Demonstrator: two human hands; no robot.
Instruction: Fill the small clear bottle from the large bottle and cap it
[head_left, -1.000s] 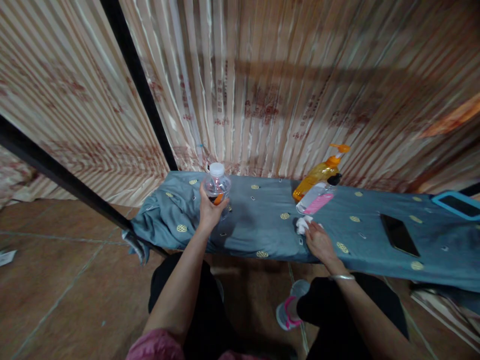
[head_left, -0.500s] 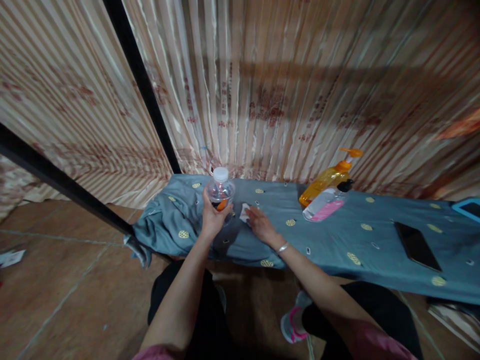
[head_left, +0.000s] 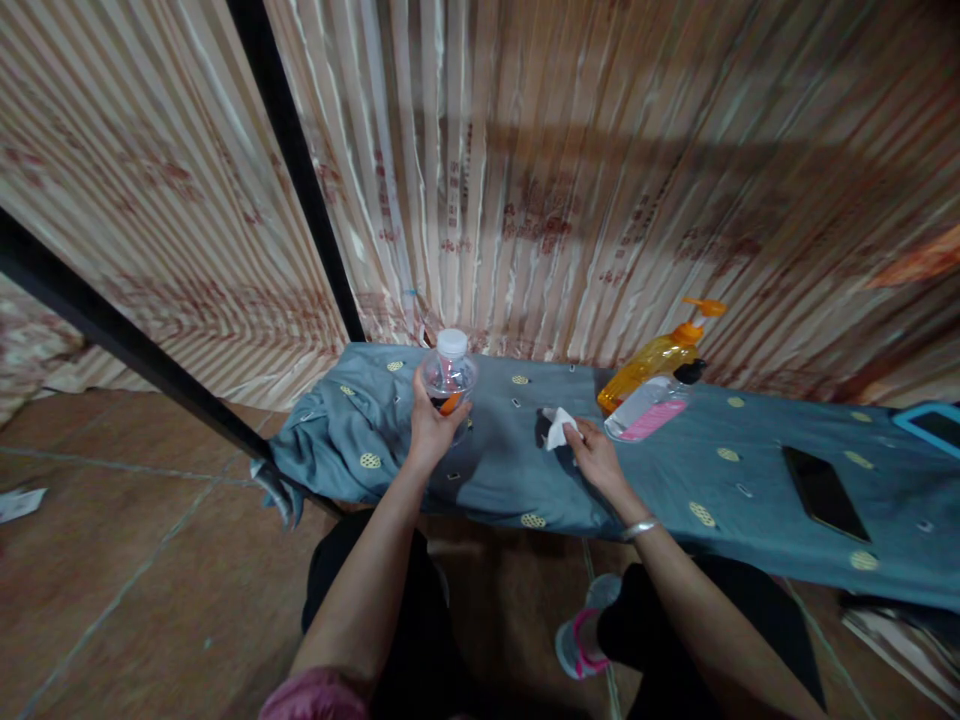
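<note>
Wiping step in hand, judging by the grip: left hand [head_left: 433, 432] clamped round clear bottle [head_left: 448, 375] upright on grey-blue cloth [head_left: 675, 480], right hand [head_left: 596, 458] pinching white wipe [head_left: 556, 428] at bottle's 3 o'clock; next, probably wipe toward bottle.

A makeshift home corner, suggested by striped satin curtains [head_left: 562, 180] hung as walls, a brown tiled floor [head_left: 135, 580], a low bench draped with a grey-blue patterned sheet [head_left: 675, 480], pump bottles [head_left: 656, 358] and a phone [head_left: 825, 492] laid on it.
</note>
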